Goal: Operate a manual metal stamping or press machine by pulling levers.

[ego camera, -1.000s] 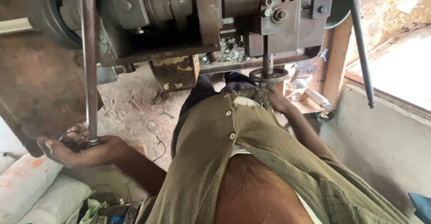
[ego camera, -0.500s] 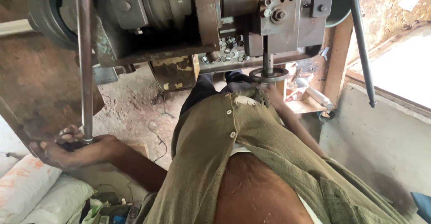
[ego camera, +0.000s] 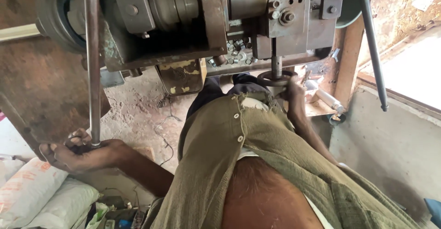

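Left hand [ego camera: 80, 152]: wrapping closed around the lower end of a long steel lever bar [ego camera: 93, 63], fingers curling under its tip. The bar is running straight up to the machine [ego camera: 193, 22], so gripping it at the far end is giving the most leverage.

Right hand [ego camera: 294, 96]: reaching forward past the open olive shirt [ego camera: 257, 141] and closing on the rim of a small round handwheel [ego camera: 275, 78]. The wheel is sitting at the foot of a short vertical shaft beneath the machine's bolted block, close enough to be turned while the other arm is working the bar. The fingers are partly hiding behind the wheel, but the grasp looks firm.

Second lever [ego camera: 373, 45]: dark rod with a knobbed tip, hanging free at the right of the machine, nobody touching it.

Surroundings: earth floor [ego camera: 138, 114] lying under the machine; white sacks [ego camera: 32, 194] lying at lower left, near the left hand; a pale cylinder resting on a wooden ledge [ego camera: 321, 109] just beside the right hand.
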